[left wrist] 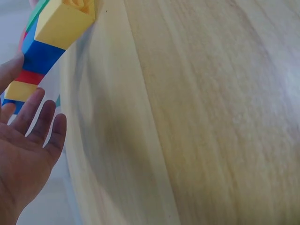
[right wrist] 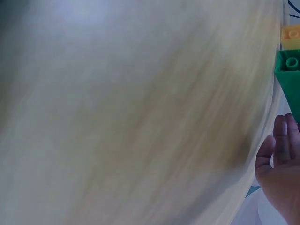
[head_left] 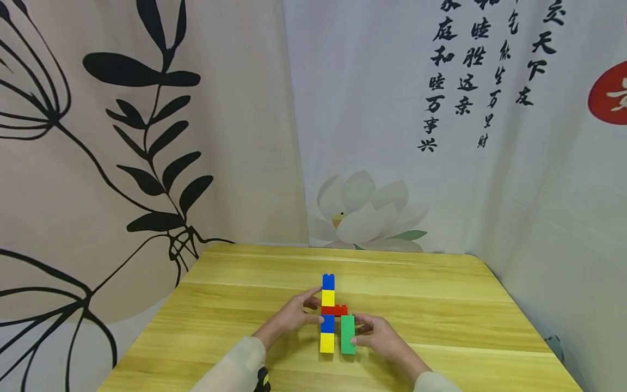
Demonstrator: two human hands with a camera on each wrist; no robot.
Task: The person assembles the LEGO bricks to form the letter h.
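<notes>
A tall stack of toy building bricks (head_left: 327,296) stands upright in the head view: blue, yellow, a long red brick (head_left: 338,311) jutting right, then blue and yellow at the bottom. My left hand (head_left: 296,311) grips the stack from the left, thumb at the lower blue brick. In the left wrist view the bottom yellow brick (left wrist: 65,21) shows its underside, and the other fingers spread loosely. My right hand (head_left: 379,336) pinches an upright green brick (head_left: 348,335) under the red brick's overhanging end. The green brick's hollow underside appears in the right wrist view.
A wood-grain table (head_left: 220,305) lies beneath both hands. Behind it hang curtains (head_left: 254,136) printed with dark plants, a lotus and black characters. A small dark object (head_left: 263,379) sits at the left sleeve.
</notes>
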